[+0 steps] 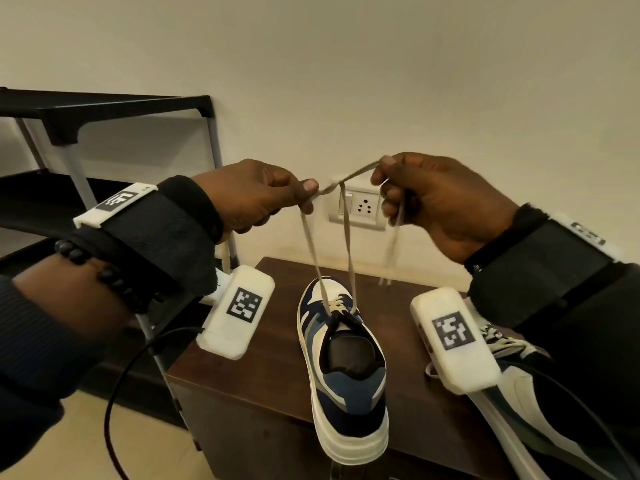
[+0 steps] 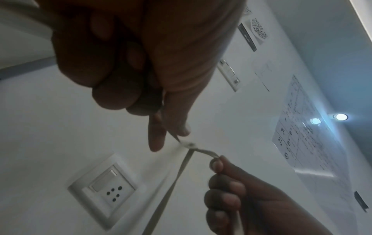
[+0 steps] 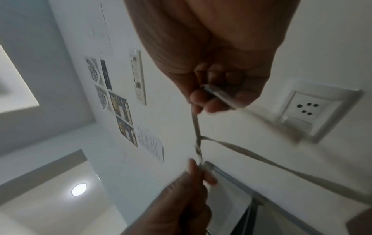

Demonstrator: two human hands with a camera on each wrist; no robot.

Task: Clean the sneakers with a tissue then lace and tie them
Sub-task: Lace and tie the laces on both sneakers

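Note:
A navy, blue and white sneaker (image 1: 341, 362) stands on the dark wooden cabinet (image 1: 249, 386), heel toward me. Its beige lace (image 1: 348, 244) rises from the top eyelets in two strands that cross in a loose twist (image 1: 334, 186) held high above the shoe. My left hand (image 1: 304, 195) pinches one lace end left of the twist, also seen in the left wrist view (image 2: 177, 135). My right hand (image 1: 384, 174) pinches the other end to the right (image 3: 203, 101), with the loose tail hanging below its fingers. A second sneaker (image 1: 516, 393) lies at the right, partly hidden by my right arm.
A black and grey shoe rack (image 1: 114, 116) stands left of the cabinet. A white wall socket (image 1: 358, 207) sits on the wall behind the lace. A black cable (image 1: 131, 375) hangs from my left wrist camera.

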